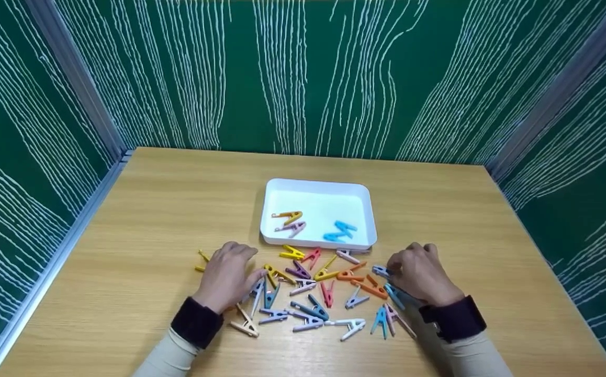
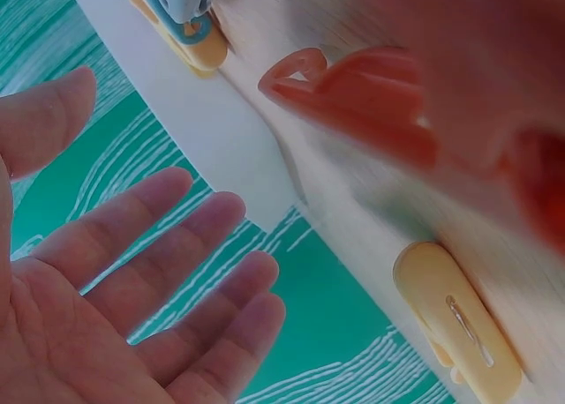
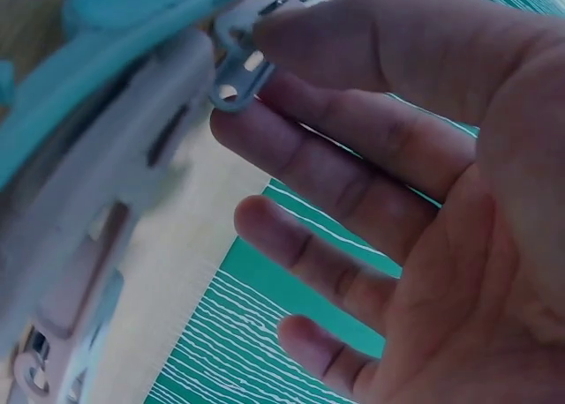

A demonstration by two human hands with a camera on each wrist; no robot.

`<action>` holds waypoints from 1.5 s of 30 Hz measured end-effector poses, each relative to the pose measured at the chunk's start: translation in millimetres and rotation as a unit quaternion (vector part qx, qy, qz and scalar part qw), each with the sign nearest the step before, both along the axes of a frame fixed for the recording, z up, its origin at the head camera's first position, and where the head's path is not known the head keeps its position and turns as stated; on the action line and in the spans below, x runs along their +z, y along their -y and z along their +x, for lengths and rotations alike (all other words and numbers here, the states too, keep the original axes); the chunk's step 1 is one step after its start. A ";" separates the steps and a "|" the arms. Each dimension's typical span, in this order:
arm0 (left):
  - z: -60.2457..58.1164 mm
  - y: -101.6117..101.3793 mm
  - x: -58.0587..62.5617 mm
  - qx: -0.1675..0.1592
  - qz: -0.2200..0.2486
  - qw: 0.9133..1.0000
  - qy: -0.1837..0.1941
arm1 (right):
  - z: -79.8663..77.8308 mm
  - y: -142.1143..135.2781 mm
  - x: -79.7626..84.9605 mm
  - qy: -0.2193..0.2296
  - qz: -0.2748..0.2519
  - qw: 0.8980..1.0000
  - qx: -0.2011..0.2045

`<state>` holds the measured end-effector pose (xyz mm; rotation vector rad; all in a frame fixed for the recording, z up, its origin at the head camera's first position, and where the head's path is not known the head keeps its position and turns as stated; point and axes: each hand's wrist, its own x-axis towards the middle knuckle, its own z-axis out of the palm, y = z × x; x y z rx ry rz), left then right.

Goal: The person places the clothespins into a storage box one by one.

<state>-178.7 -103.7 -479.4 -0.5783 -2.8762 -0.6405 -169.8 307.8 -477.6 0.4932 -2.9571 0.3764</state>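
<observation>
My right hand (image 1: 422, 275) pinches a blue-grey clothespin (image 3: 237, 82) between thumb and fingertips, right of the pile. Its ring and little fingers stretch away loosely. Light blue clothespins (image 1: 379, 319) and a pink one (image 1: 400, 320) lie just below that hand. My left hand (image 1: 228, 275) hovers at the pile's left side with fingers spread and its palm bare in the left wrist view. Close to it lie a yellow clothespin (image 1: 273, 273), a teal one (image 1: 270, 297) and a cream one (image 1: 248, 327). In the left wrist view, a red-orange clothespin (image 2: 353, 104) looms near the camera.
Behind the pile stands a white tray (image 1: 316, 183), holding a yellow-orange clothespin (image 1: 292, 215), a pink one (image 1: 294, 228) and blue ones (image 1: 340, 233). Several mixed-colour clothespins lie on the wooden table (image 1: 188, 199). Green, white-lined panels (image 1: 240, 78) enclose its back and sides.
</observation>
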 end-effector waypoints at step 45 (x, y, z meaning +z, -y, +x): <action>1.9 -0.5 0.7 -0.004 0.001 1.000 0.001 | -77.8 54.1 23.2 -0.096 -0.044 0.993 -0.054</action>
